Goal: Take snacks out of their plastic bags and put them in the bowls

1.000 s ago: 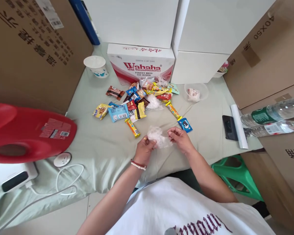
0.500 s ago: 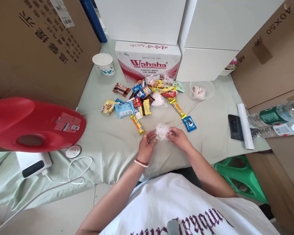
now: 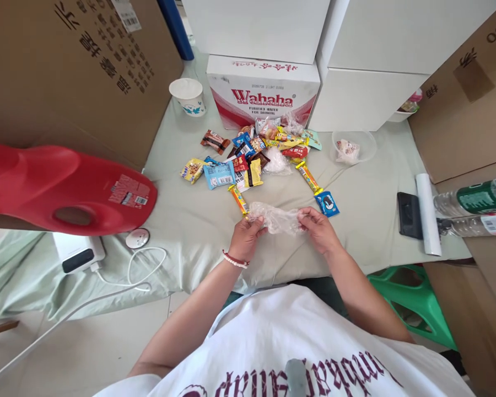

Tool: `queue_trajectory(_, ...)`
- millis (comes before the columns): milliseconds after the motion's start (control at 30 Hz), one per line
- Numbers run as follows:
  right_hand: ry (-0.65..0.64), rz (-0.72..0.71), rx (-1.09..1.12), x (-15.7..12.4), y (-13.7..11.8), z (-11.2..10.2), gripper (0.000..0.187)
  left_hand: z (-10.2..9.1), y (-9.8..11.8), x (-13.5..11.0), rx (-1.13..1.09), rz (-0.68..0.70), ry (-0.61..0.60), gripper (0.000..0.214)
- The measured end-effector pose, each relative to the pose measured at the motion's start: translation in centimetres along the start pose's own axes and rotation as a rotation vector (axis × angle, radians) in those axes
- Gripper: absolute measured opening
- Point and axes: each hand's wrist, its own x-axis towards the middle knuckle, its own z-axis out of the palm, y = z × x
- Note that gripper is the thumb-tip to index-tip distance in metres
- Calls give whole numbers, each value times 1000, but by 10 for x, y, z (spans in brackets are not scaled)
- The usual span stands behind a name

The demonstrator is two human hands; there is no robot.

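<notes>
Two hands [image 3: 244,238] [image 3: 321,231] on bag [image 3: 278,219] (crumpled)

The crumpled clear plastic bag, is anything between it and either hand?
Nothing visible: the left hand and right hand each pinch an end of the crumpled clear plastic bag. A slim orange wrapped bar lies just beyond the left hand.

A paper cup [image 3: 189,100] stands near a Wahaha box [image 3: 264,88].
</notes>
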Motion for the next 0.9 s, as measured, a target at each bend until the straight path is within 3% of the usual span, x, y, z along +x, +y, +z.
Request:
queue_trajectory(167, 107, 57, 200, 4, -9, -13, 49, -8, 10, -6, -87, 10, -79, 46)
queue_trajectory(367, 296, -7, 14, 13, -5, -25, 50, -14, 11, -4, -111, 4, -42, 48)
queue_trajectory(467, 311, -26, 55, 16, -3, -33, 48, -17, 10, -5, -129, 30, -23, 46)
queue_trajectory(633, 216, 20, 352, 19, -5, -38, 42, -17, 9, -11, -166, -53, -123, 45)
queue_trajectory(733, 214, -62, 375, 16, -18, -39, 35, -17, 6, -12, -121, -97, -88, 45)
queue_trajectory(900, 279, -333, 214, -7, -64, -39, 33, -17, 6, -17, 8, -60, -38, 46)
